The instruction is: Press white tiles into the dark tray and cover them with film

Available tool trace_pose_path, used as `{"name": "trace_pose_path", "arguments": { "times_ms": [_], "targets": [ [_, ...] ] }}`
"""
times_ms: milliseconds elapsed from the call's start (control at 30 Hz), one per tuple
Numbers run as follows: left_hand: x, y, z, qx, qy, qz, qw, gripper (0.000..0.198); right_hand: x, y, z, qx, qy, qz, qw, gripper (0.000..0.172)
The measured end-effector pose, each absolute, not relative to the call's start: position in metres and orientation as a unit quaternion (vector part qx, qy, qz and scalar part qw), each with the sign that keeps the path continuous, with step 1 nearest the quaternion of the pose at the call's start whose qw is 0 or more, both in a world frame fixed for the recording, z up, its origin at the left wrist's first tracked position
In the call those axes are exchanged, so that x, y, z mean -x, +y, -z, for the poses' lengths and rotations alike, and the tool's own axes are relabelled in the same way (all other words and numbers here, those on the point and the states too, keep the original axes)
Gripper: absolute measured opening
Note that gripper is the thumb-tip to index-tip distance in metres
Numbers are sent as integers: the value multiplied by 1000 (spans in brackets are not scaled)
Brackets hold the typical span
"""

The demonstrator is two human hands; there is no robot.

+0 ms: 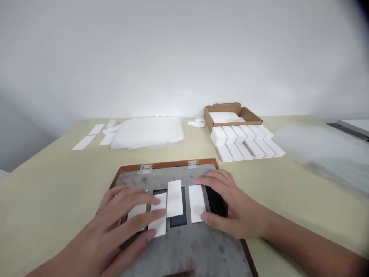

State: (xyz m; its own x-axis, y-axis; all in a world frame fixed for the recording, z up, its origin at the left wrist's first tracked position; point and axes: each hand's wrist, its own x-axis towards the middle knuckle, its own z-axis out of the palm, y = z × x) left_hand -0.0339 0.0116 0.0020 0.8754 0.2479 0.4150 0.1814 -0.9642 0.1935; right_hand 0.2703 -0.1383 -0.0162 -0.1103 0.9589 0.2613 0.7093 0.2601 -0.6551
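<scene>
A grey metal plate (184, 252) with dark rectangular slots lies in front of me, hinged to a reddish-brown board (170, 164). My left hand (127, 219) has its fingers spread over the left slots, fingertips touching a white card (159, 227); another white card (137, 211) shows partly beneath it. In the middle, a white card (174, 198) lies askew over a slot (178, 221), untouched. My right hand (227, 207) grips a white card (197, 204) at its top and bottom ends between fingers and thumb. Beside that card is a black slot (215, 202), partly hidden by the hand.
Rows of stacked white cards (245, 142) stand at the back right, before an open cardboard box (233, 115). A blurred white sheet or bag (148, 132) and loose white cards (84, 142) lie at the back left. Translucent plastic (323, 150) spreads on the right.
</scene>
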Motion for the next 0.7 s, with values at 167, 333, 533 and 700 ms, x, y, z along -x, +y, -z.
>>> {"name": "trace_pose_path", "arguments": {
  "times_ms": [167,333,533,700],
  "targets": [
    [14,19,-14,-968,190,-139,86,53,-271,-136,21,594,-709,-172,338,50],
    [0,29,-17,-972,198,-60,112,61,-270,-134,24,594,-725,-133,322,39],
    [-14,36,-26,-976,180,-42,117,58,-269,-132,26,589,-729,-122,327,38],
    [-18,38,-32,-978,174,-37,113,50,-268,-132,26,589,-723,-126,337,36]
  ]
}}
